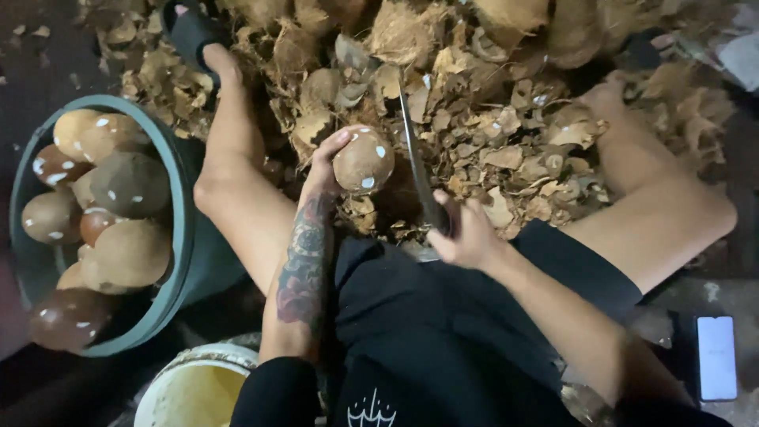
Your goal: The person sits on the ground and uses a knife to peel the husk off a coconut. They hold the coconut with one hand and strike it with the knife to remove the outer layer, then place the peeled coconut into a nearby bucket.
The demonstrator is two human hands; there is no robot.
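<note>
Left hand (326, 162) cupping coconut (363, 160), right hand (466, 233) gripping knife (417, 162), blade seemingly pointing away

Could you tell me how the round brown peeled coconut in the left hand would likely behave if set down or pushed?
The round brown peeled coconut would probably roll, since it looks nearly spherical. It seems hard and rigid, and its smooth surface may be slippery. The left hand cups it fully, suggesting some weight.
</note>
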